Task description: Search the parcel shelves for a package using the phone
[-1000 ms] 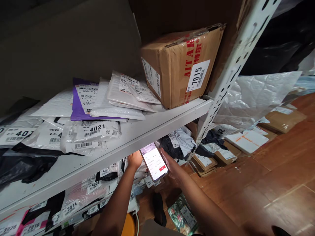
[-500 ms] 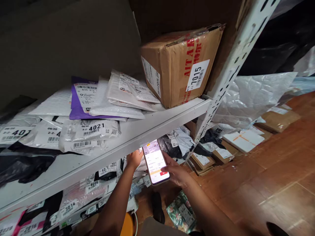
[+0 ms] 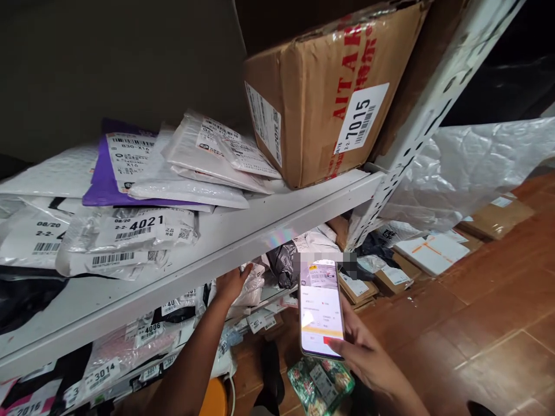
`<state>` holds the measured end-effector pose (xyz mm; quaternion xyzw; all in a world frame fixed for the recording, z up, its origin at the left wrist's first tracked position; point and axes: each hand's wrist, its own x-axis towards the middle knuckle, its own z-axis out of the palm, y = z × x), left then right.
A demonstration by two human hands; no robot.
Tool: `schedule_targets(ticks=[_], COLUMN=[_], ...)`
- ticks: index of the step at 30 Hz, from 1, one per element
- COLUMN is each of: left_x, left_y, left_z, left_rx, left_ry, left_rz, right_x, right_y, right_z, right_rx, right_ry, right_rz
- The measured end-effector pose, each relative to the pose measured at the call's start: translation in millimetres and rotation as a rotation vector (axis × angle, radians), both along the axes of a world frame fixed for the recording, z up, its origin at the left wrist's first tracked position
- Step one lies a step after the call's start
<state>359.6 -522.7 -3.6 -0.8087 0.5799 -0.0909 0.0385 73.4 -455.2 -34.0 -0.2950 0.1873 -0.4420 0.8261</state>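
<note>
My right hand (image 3: 358, 341) is closed around a phone (image 3: 321, 315), its thumb on a red button at the bottom of the lit screen. The phone shows a picture of a label above lines of text. Below the upper shelf's edge, my left hand (image 3: 232, 287) reaches to a white plastic parcel (image 3: 255, 286) on the lower shelf. Its thumb is stretched out at the parcel; the other fingers are mostly hidden. A dark grey bagged parcel (image 3: 281, 266) lies just beyond.
The white upper shelf (image 3: 217, 231) bears a cardboard box (image 3: 316, 110) marked 7015, a purple mailer (image 3: 97, 173) and several white parcels. A perforated post (image 3: 416, 133) stands right of it. On the floor lie a green patterned parcel (image 3: 321, 384) and boxes (image 3: 429, 251).
My left hand has moved away from the phone to the white parcel on the lower shelf. The phone in my right hand has shifted right and nearer. The view has moved closer to the shelf.
</note>
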Motion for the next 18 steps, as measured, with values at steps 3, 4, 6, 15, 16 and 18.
schedule_targets(ticks=[3, 4, 6, 15, 16, 18], left_x=[0.2, 0.3, 0.1, -2.3, -2.3, -2.0], left_y=[-0.4, -0.6, -1.0, -0.8, -0.8, -0.8], left_z=[-0.9, -1.0, -0.8, 1.7, 1.9, 2.1], left_rx=[0.006, 0.008, 0.011, -0.011, -0.017, -0.034], left_ry=[-0.016, -0.020, -0.025, -0.037, -0.033, -0.024], left_rz=[0.011, 0.016, 0.024, 0.019, 0.013, -0.004], right_x=[-6.6, -8.1, -10.3, -8.0, -7.0, -5.0], right_y=[2.3, 2.8, 4.0, 5.3, 4.7, 3.7], right_z=[-6.1, -8.1, -11.9, -5.0, -1.2, 5.4], right_rx=[0.016, 0.011, -0.004, -0.090, -0.099, -0.107], right_ry=[0.012, 0.014, 0.010, 0.002, -0.008, -0.001], right_rz=[-0.040, -0.047, -0.052, -0.019, -0.021, -0.017])
